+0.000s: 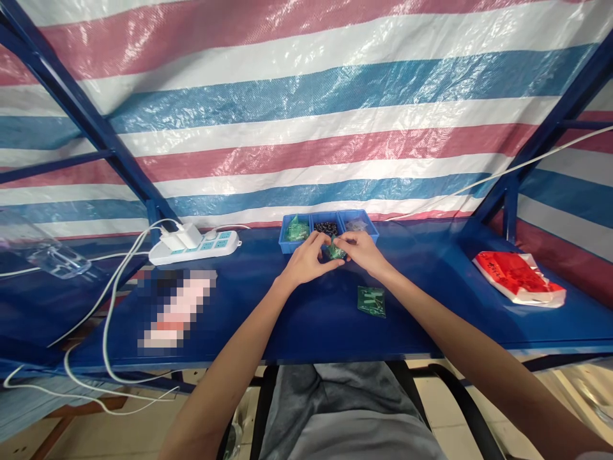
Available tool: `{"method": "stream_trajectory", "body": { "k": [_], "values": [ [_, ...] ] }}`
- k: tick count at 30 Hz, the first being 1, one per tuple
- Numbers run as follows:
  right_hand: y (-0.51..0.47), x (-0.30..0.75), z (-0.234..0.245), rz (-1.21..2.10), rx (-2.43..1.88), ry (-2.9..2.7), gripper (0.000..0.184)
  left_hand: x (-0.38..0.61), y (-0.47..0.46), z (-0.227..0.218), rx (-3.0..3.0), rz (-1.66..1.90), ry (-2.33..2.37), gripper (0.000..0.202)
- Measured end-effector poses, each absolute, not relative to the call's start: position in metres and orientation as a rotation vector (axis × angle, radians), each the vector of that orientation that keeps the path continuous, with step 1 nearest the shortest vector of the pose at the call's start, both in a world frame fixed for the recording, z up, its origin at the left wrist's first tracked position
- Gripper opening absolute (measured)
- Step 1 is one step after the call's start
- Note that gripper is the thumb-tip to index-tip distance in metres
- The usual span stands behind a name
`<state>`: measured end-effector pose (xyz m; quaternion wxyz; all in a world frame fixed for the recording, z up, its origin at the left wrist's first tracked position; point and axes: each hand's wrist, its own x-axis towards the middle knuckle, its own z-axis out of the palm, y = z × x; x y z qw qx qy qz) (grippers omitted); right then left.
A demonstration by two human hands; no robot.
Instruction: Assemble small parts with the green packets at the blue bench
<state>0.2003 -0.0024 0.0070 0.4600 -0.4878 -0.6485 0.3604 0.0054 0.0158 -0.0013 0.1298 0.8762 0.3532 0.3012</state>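
left hand (306, 259): I read the fingers as curled, pinching the small green piece (334, 250) from its left.
right hand (363, 250): fingers closed on the same piece from its right.
small green piece: held between both hands, just in front of the blue tray (282, 243).
green board (371, 301): flat on the table (297, 313), near the right wrist, untouched.
power strip (196, 248): well left of the hands.

Left hand (306, 260), right hand (364, 252) bare, forearms bare; grey garment (345, 409) over lap, probably trousers.
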Motion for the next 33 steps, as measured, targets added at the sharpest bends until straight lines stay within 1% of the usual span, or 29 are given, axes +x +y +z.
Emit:
{"method": "stream_trajectory", "body": {
  "k": [2,3,4,6,8,11,12,15,18,22,24,29,31,33],
  "values": [
    [-0.004,0.200,0.009,0.891,-1.182,-1.597,0.042,0.005,0.015,-0.001,2.570,0.876,1.044,0.053],
    [-0.005,0.199,0.010,0.904,-1.166,-1.597,0.043,0.005,0.015,-0.001,2.587,0.881,1.050,0.052],
    [-0.005,0.199,0.011,0.925,-1.145,-1.597,0.044,0.005,0.015,-0.001,2.605,0.890,1.053,0.048],
    [-0.006,0.199,0.012,0.989,-1.093,-1.595,0.046,0.004,0.017,-0.001,2.637,0.932,1.050,0.035],
    [-0.006,0.198,0.013,1.059,-1.035,-1.597,0.044,0.004,0.020,-0.001,2.647,1.002,1.036,0.025],
    [-0.006,0.197,0.012,1.112,-0.979,-1.615,0.036,0.003,0.022,0.000,2.565,1.151,1.092,0.030],
    [-0.006,0.197,0.011,1.113,-0.975,-1.625,0.035,0.001,0.023,0.002,2.515,1.207,1.143,0.035],
    [-0.004,0.197,0.008,1.112,-0.976,-1.662,0.044,-0.008,0.027,0.006,2.358,1.388,1.337,0.051],
    [-0.003,0.198,0.006,1.122,-1.027,-1.698,0.041,-0.022,0.037,0.008,2.254,1.487,1.515,0.050],
    [-0.004,0.197,0.004,1.113,-1.183,-1.738,0.027,-0.037,0.054,-0.002,2.274,1.356,1.774,0.046],
    [-0.005,0.195,0.002,1.102,-1.225,-1.772,0.023,-0.040,0.059,-0.008,2.271,1.298,1.874,0.044],
    [-0.007,0.201,0.006,1.069,-1.228,-1.924,0.019,-0.040,0.062,-0.012,2.332,1.246,1.882,0.021],
    [-0.008,0.210,0.015,1.001,-1.279,-2.048,0.019,-0.040,0.061,-0.011,2.376,1.181,1.899,0.019],
    [-0.010,0.221,0.026,0.936,-1.369,-2.184,0.025,-0.040,0.059,-0.009,2.391,1.143,1.920,0.019]
  ]
}}
